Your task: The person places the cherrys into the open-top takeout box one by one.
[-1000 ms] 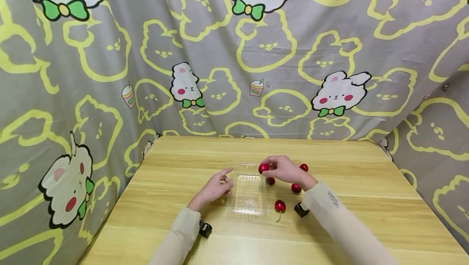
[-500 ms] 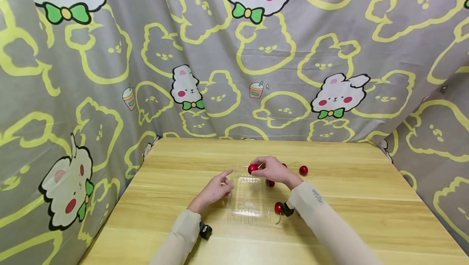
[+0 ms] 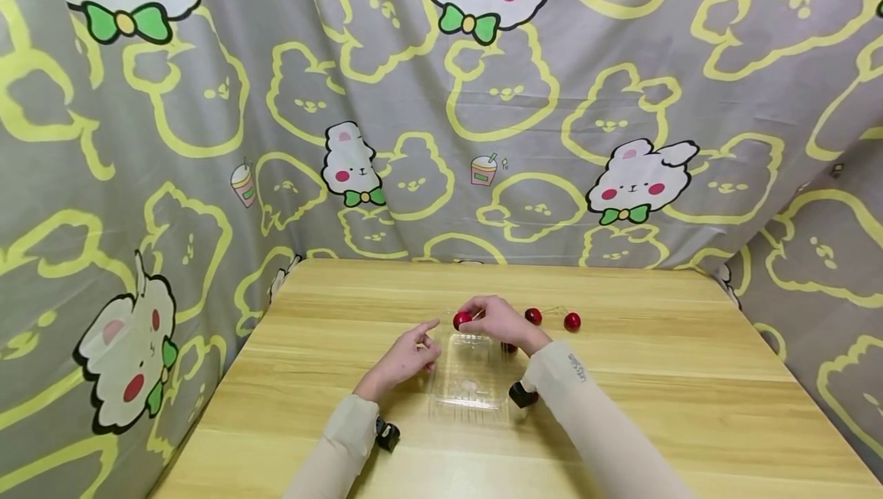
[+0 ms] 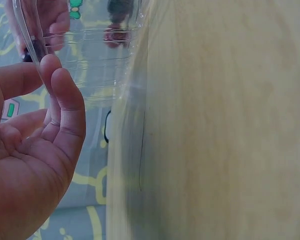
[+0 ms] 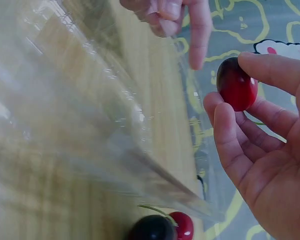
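Your right hand (image 3: 498, 320) partly hides a cherry (image 3: 509, 348) by the clear container's (image 3: 471, 405) right wall, and your sleeves (image 3: 586, 411) run off-frame.

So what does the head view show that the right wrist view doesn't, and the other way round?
Only the head view shows both pale sleeves, the lettering on the right one, and the black wrist devices. Only the right wrist view shows the palm of the right hand and the blackish side of the held cherry. Both show the left hand, clear container, other cherries, wooden table and patterned curtain.
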`<action>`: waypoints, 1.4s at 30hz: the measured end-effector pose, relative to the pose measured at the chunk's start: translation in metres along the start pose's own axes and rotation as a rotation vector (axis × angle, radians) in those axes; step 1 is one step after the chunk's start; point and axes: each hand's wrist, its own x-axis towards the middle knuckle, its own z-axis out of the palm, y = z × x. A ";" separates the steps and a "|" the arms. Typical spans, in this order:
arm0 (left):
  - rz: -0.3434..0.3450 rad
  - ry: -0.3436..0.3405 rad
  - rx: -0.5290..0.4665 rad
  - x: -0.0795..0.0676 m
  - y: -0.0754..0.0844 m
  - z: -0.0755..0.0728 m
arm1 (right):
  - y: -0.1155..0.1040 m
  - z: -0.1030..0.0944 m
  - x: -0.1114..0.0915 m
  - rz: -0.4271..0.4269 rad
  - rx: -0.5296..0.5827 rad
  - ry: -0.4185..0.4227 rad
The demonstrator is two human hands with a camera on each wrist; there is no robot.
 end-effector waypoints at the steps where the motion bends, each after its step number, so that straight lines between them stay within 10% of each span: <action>1: 0.005 -0.001 0.003 0.000 0.000 0.000 | 0.001 0.001 0.001 0.007 0.004 -0.003; 13: 0.016 -0.021 -0.011 -0.015 0.031 0.000 | -0.002 0.006 0.005 0.062 0.041 -0.019; 42: 0.004 0.022 -0.003 -0.018 0.037 0.009 | 0.000 0.017 0.012 0.103 -0.078 0.011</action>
